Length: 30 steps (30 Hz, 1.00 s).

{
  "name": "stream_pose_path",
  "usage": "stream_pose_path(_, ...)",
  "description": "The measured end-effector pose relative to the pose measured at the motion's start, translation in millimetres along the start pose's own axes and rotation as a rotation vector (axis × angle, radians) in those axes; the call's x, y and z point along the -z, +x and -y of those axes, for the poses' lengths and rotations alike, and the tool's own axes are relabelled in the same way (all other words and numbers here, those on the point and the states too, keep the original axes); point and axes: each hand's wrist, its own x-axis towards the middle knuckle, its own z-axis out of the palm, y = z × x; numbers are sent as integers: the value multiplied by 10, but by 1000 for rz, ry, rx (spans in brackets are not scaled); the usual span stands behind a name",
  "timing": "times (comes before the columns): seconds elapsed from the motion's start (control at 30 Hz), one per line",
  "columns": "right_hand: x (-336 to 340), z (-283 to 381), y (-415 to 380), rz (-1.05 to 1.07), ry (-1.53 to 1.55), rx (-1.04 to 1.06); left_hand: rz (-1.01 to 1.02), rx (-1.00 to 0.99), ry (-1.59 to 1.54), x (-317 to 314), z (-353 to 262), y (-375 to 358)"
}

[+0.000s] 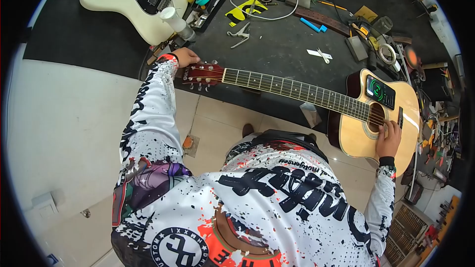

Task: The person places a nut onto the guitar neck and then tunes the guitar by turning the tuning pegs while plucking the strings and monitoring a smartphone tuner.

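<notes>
An acoustic guitar [403, 104] with a pale top lies across the front edge of the bench, its neck pointing left. My left hand [187, 58] is at the dark red headstock [205, 74], fingertips closed at a tuning peg on its upper side. Several metal pegs stick out along both sides of the headstock. Over the guitar's body, my right hand [389, 141] rests with fingers stretched onto the strings between the sound hole [377, 112] and the bridge [400, 117]. A phone [380, 92] with a green round display lies on the guitar's top.
A white electric guitar body [116, 7] lies at the back left, beside a white-capped bottle [172, 18]. On the dark bench [277, 44] are a capo [239, 34], a blue string winder [312, 24], a white cable [267, 18] and a tape roll [387, 53]. Tools crowd the right side.
</notes>
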Motion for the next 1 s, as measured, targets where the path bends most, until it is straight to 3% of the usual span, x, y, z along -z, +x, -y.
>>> stream_pose_path(0.17, 20, 113, 12, -11, -37, -7, 171, 3, 176, 113, -86, 49)
stream_pose_path(0.33, -39, 125, 42, -8, -60, -56, 52, -137, 292, -1, -51, 187)
stream_pose_path(0.47, -34, 138, 75, 11, -64, -59, 99, -3, 405, 17, -328, 170)
stream_pose_path(0.63, -1, 138, 83, 18, -60, -61, 155, -17, 392, 85, -124, 222)
stream_pose_path(0.7, -2, 90, 41, 7, -58, -51, 262, -46, -5, 92, 77, 230)
stream_pose_path(0.77, -87, 76, 68, -20, -41, -42, 255, -8, 23, 148, 145, 204)
stream_pose_path(0.83, -49, 97, 41, -2, -32, -58, 328, 87, -268, 122, 185, 154)
stream_pose_path(0.9, -37, 61, 47, -9, -28, -55, 309, 75, -300, 136, 70, 154)
stream_pose_path(0.97, -55, 36, 46, 1, -7, -45, 203, 64, 164, 165, -99, 118)
stream_pose_path(1.0, -38, 31, 52, 9, -7, -45, 142, -7, 137, 130, -168, 91)
